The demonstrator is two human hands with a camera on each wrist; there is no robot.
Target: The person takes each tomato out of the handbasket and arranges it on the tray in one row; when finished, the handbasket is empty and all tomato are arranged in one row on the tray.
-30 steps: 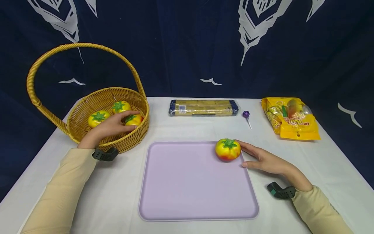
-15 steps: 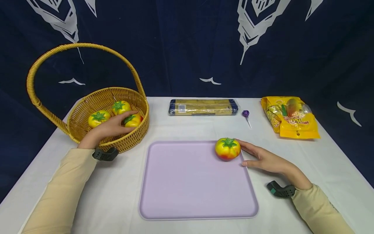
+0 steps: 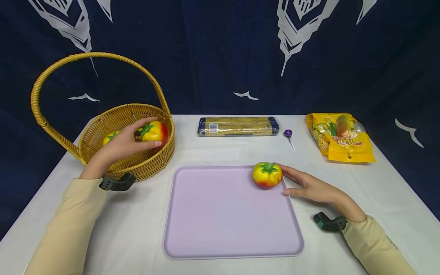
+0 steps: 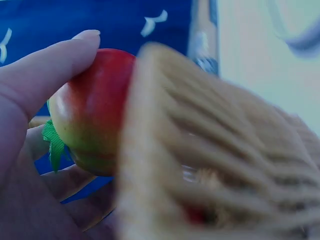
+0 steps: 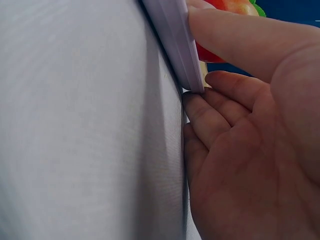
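In the head view my left hand (image 3: pixel 125 143) grips a yellow-red toy tomato (image 3: pixel 155 132) with a green leafy top, raised inside the wicker basket (image 3: pixel 93 131). The left wrist view has the thumb on the red side of this toy tomato (image 4: pixel 100 115) and the fingers round its other side, with the blurred basket rim in front. Another toy tomato (image 3: pixel 110 137) lies in the basket, partly hidden by the hand. My right hand (image 3: pixel 311 187) rests loosely spread at the lilac tray's (image 3: pixel 227 217) right edge, thumb at its rim. Beside those fingers sits a toy tomato (image 3: pixel 267 175) on the tray's far right corner.
Along the back of the white table lie a long plastic-wrapped packet (image 3: pixel 238 126), a purple lollipop (image 3: pixel 288 134) and a yellow candy bag (image 3: pixel 341 137). The basket's tall handle (image 3: pixel 103 55) arches above and behind the left hand. A dark blue curtain (image 3: pixel 213 57) hangs behind.
My left hand has lifted the toy tomato a little off the basket's bottom, turning its red side outward; the other tomatoes are now more covered. The right hand stays in place.
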